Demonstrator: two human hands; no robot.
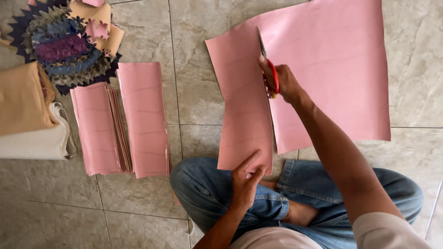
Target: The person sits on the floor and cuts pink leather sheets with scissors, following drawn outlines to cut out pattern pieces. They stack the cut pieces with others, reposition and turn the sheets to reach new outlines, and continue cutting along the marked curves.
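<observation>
A large pink sheet (332,69) lies on the tiled floor in front of my crossed legs. My right hand (282,83) grips red-handled scissors (267,60), whose blades point away from me along a long cut in the sheet. The cut partly frees a narrow pink strip (242,110) on the left. My left hand (247,180) pinches the near end of that strip just above my knee.
Two stacks of cut pink strips (120,120) lie to the left. Beyond them sits a pile of jagged-edged cutouts (64,46) in purple, blue and tan. Folded tan and white material (27,115) is at the far left.
</observation>
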